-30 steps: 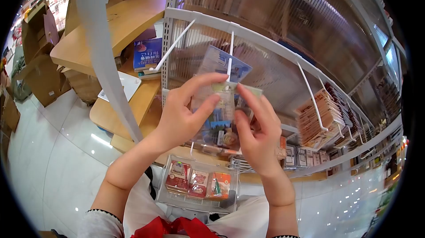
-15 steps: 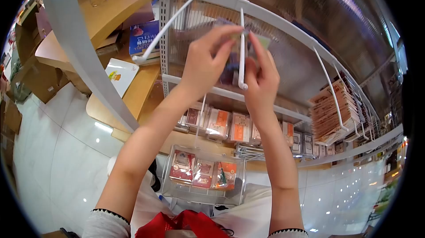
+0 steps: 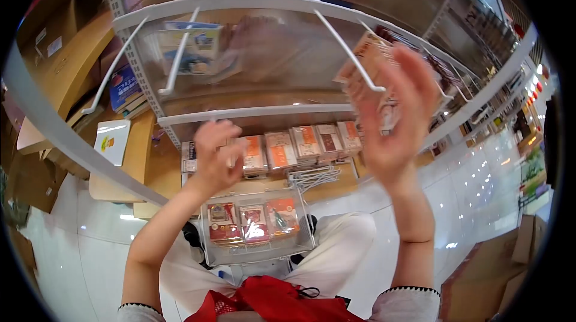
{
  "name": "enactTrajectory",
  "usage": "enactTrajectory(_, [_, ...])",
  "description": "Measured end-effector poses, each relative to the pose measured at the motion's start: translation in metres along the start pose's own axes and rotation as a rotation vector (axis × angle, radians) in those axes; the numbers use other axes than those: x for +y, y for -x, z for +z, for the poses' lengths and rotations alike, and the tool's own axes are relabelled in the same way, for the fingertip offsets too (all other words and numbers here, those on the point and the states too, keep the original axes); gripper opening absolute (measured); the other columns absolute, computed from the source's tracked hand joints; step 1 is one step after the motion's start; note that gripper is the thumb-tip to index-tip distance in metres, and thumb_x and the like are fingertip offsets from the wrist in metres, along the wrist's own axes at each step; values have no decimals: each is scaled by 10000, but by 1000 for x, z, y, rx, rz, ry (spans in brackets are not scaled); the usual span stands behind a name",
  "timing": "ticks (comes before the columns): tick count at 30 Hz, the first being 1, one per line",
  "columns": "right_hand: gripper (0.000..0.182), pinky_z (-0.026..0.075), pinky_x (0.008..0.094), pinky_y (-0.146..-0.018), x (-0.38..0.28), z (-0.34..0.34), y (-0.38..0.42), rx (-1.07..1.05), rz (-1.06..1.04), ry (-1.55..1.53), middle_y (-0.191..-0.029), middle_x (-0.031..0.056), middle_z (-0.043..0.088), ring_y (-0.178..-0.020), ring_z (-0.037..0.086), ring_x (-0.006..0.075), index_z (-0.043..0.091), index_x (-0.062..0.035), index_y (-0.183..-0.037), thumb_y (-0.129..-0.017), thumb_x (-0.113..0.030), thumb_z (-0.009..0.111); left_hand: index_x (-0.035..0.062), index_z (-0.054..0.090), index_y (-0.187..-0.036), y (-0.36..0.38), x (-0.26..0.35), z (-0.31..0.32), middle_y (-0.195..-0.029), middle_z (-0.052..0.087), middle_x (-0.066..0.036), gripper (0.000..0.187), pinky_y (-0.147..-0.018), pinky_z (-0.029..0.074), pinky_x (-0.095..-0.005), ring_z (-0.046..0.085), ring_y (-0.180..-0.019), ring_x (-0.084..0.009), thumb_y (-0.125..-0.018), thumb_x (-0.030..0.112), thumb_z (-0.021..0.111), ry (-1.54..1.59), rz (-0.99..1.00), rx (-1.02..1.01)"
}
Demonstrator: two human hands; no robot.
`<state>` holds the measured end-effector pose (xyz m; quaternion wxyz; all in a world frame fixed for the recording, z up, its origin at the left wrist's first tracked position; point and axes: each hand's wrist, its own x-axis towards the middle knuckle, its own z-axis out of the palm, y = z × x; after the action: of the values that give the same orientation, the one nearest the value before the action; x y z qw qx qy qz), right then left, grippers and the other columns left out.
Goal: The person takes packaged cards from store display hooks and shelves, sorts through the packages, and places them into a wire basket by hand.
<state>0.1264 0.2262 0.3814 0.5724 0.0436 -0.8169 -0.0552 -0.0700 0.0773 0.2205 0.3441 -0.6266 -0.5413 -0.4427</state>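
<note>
My left hand point(image 3: 219, 157) is raised above the row of orange and white packs point(image 3: 279, 150), its fingers apart and nothing in it. My right hand point(image 3: 401, 115), blurred by motion, is raised in front of a bundle of hanging packs point(image 3: 369, 61) on a rack hook, fingers apart; whether it touches them is unclear. A colourful pack point(image 3: 191, 46) hangs by a white hook point(image 3: 179, 58) at the upper left. Another white hook point(image 3: 351, 52) passes in front of the hanging bundle.
A clear tray point(image 3: 240, 255) holding red and orange packs is below my hands. Wire hooks point(image 3: 314, 177) lie on the wooden shelf. At left are a blue book point(image 3: 126, 88), a white card point(image 3: 112, 142) and cardboard boxes point(image 3: 37, 175). Another box point(image 3: 480, 274) stands lower right.
The view has turned to the right. Both hands have left the hook where they were together and moved apart, the right toward the hanging bundle. The colourful pack now hangs away from my hands.
</note>
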Motion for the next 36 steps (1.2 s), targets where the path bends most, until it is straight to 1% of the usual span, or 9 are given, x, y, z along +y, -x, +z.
enactTrajectory(2, [299, 383, 335, -866, 30, -37, -5, 34, 64, 110, -1093, 149, 487, -1037, 471, 275, 572, -27, -1035, -736, -11, 552, 152, 517, -995, -20, 29, 23, -1104, 482, -55, 387, -909, 343, -461, 470, -1042, -238, -642, 22, 610, 91, 117, -142])
enactTrajectory(5, [215, 396, 312, -836, 78, -71, 0, -172, 376, 39, -998, 132, 540, -961, 518, 250, 570, 2, -999, -803, -60, 506, 76, 509, -1005, -60, 60, 69, -1143, 461, -118, 339, -930, 319, -450, 431, -1096, -274, -680, 54, 603, 204, 188, -187])
enactTrajectory(11, [286, 406, 309, -823, 147, -65, 36, -451, 384, -99, -984, 140, 570, -934, 541, 264, 558, 35, -1005, -866, -192, 454, -11, 282, -1241, -124, 112, 147, -1269, 319, -194, 621, -984, 266, -424, 315, -1184, -352, -730, 139, 601, 428, -327, -60])
enactTrajectory(18, [342, 370, 302, -891, 146, -76, 42, -527, 450, -212, -1147, 125, 531, -1048, 500, 252, 568, -10, -1070, -900, -261, 411, -32, 147, -1322, -132, 131, 174, -1340, 192, -224, 736, -1010, 220, -415, 209, -1240, -373, -755, 147, 583, 359, -447, -89])
enactTrajectory(21, [324, 379, 304, -874, 149, -77, 52, -449, 296, -149, -1101, 126, 549, -1009, 517, 260, 567, -10, -1074, -901, -230, 403, -9, 134, -1338, -128, 141, 173, -1334, 195, -226, 761, -1009, 215, -413, 221, -1227, -369, -744, 123, 591, 386, -445, -59])
enactTrajectory(27, [248, 367, 354, -870, 138, -89, 56, -419, 265, -82, -1002, 111, 567, -976, 505, 270, 590, -11, -989, -789, -139, 519, 10, 236, -1288, -124, 152, 169, -1236, 340, -196, 674, -957, 296, -390, 361, -1130, -324, -736, 101, 611, 327, -453, 9])
enactTrajectory(30, [233, 369, 357, -865, 128, -94, 52, -420, 210, 17, -985, 112, 568, -968, 497, 270, 596, -23, -962, -752, -120, 568, -3, 316, -1208, -128, 158, 169, -1104, 474, -153, 576, -890, 373, -344, 467, -1041, -248, -744, 119, 633, 795, -682, 8])
enactTrajectory(33, [258, 397, 348, -828, 133, -96, 52, -462, 198, -14, -977, 118, 570, -945, 515, 276, 591, -23, -972, -730, -111, 600, -2, 349, -1175, -132, 161, 172, -1041, 533, -112, 506, -806, 440, -284, 530, -940, -156, -774, 122, 630, 990, -712, -51])
enactTrajectory(36, [280, 437, 301, -750, 144, -95, 45, -542, 385, -264, -956, 99, 586, -871, 560, 212, 578, -9, -995, -737, -112, 613, -8, 388, -1137, -141, 162, 167, -998, 556, -103, 449, -739, 467, -258, 558, -862, -122, -785, 141, 623, 1068, -800, -101])
